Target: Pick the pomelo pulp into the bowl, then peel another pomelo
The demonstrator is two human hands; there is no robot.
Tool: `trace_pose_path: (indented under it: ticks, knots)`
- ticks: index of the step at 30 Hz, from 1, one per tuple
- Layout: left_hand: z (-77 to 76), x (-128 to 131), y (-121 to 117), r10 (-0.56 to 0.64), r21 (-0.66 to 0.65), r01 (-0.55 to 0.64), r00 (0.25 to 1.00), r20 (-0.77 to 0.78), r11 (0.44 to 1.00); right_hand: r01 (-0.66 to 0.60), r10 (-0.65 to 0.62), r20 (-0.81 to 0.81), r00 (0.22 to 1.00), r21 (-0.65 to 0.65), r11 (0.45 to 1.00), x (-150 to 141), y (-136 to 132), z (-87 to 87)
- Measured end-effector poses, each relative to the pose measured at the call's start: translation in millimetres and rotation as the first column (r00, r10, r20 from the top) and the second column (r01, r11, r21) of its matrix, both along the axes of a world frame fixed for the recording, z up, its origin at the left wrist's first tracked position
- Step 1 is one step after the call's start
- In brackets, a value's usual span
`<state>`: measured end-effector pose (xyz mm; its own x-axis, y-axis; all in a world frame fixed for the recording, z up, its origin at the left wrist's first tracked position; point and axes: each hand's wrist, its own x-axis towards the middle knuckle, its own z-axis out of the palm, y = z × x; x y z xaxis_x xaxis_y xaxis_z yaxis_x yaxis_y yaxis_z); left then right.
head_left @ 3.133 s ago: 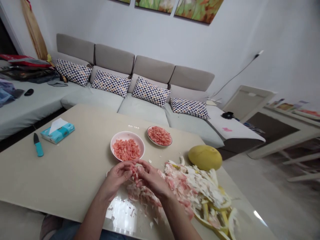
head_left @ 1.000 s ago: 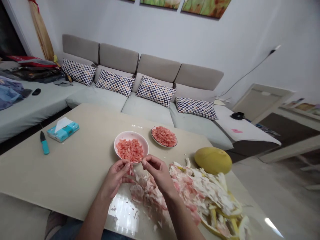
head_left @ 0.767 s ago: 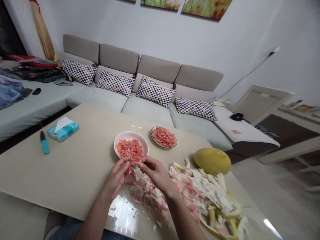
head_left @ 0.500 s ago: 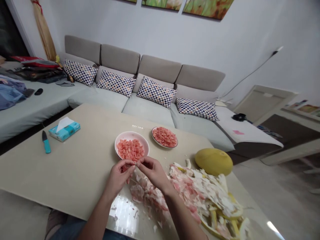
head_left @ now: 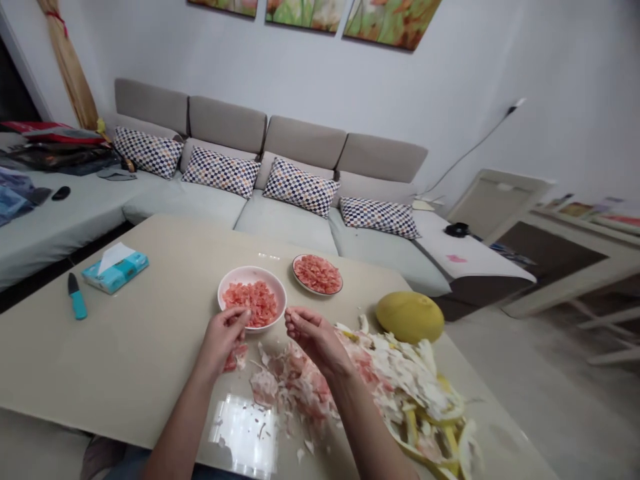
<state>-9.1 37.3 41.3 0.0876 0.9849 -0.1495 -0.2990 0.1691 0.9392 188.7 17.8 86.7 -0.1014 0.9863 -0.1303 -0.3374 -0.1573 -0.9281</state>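
Note:
My left hand (head_left: 225,339) is closed, thumb and forefinger pinched over the near left rim of a white bowl (head_left: 279,280). A pink pomelo segment (head_left: 235,358) shows under its lower fingers, apparently held there. My right hand (head_left: 315,337) is closed in a pinch just right of the bowl; anything between its fingertips is too small to make out. Loose pink pomelo pulp (head_left: 255,300) fills much of the bowl. Below and beside my right hand spreads a heap of peeled pomelo membrane (head_left: 300,380), pink and white.
A dark-rimmed plate of pulp (head_left: 318,274) stands behind the bowl. At right lie a whole yellow pomelo (head_left: 410,317) and thick rind pieces (head_left: 450,433). On the left are a turquoise-handled knife (head_left: 77,298) and a tissue pack (head_left: 116,268). A sofa (head_left: 280,212) runs behind the table.
My hands, whose fingertips met in front of the bowl, have moved apart, the left one leftward and the right one rightward. The view has shifted slightly.

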Motion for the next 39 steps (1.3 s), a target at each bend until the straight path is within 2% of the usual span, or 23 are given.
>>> trace_pose_path:
  ticks: [3,7,10,13,15,17,20,22,24,26,28,31,34,36,39]
  knots:
    - [6.9,7.7,32.0,0.149,0.141,-0.136,0.985,-0.082,0.981,0.011,-0.010,0.029,1.000,-0.022,1.000,6.3,-5.6,-1.1]
    - [12.1,18.7,64.2,0.163,0.175,-0.150,0.985,-0.058,0.973,0.096,-0.108,0.205,0.973,0.066,0.993,16.7,-9.8,-2.4]
    - [12.0,20.8,63.5,0.143,0.136,-0.139,0.989,-0.024,0.981,0.124,-0.165,0.351,0.922,0.137,0.983,27.1,-14.0,-5.7]
    - [12.7,19.1,43.4,0.082,0.037,-0.087,0.988,0.134,0.995,0.137,-0.212,0.459,0.863,0.191,0.972,39.4,-21.2,-16.8]
    - [14.0,18.6,25.7,0.029,-0.113,0.024,0.896,0.442,0.993,0.138,-0.278,0.595,0.754,0.271,0.953,48.5,-27.5,-28.9]
    - [15.1,19.9,9.7,0.010,-0.158,0.099,0.821,0.572,0.983,0.080,-0.346,0.746,0.569,0.369,0.926,57.3,-34.1,-42.0]
    - [15.4,24.1,-4.7,-0.039,-0.122,0.138,0.803,0.594,0.983,-0.028,-0.361,0.866,0.345,0.394,0.919,66.0,-42.7,-55.7]
    - [15.5,26.7,-7.5,-0.060,-0.103,0.150,0.804,0.592,0.983,-0.015,-0.319,0.911,0.260,0.334,0.942,67.0,-46.1,-58.2]
    - [15.5,28.4,-7.1,-0.066,-0.093,0.149,0.807,0.587,0.985,-0.021,-0.313,0.924,0.218,0.325,0.946,64.3,-46.7,-56.5]
    - [15.1,29.4,-6.3,-0.071,-0.083,0.146,0.810,0.582,0.986,-0.089,-0.364,0.902,0.233,0.392,0.915,58.1,-44.6,-52.3]
    - [13.5,30.4,-7.1,-0.080,-0.072,0.150,0.811,0.580,0.986,-0.126,-0.406,0.863,0.299,0.458,0.880,48.2,-41.4,-46.8]
    - [9.4,33.4,-12.0,-0.093,-0.062,0.153,0.824,0.558,0.986,-0.051,-0.425,0.798,0.427,0.490,0.870,25.5,-38.1,-38.2]
    - [6.1,37.7,-18.1,-0.102,-0.043,0.144,0.854,0.511,0.989,-0.028,-0.478,0.712,0.515,0.571,0.820,-2.4,-38.0,-33.3]
    - [5.3,40.1,-20.7,-0.087,-0.042,0.122,0.872,0.482,0.992,-0.050,-0.503,0.678,0.537,0.620,0.783,-18.5,-37.5,-33.8]
    - [5.2,41.7,-22.2,-0.045,-0.055,0.078,0.889,0.455,0.995,-0.066,-0.542,0.665,0.514,0.661,0.747,-32.9,-34.0,-38.8]
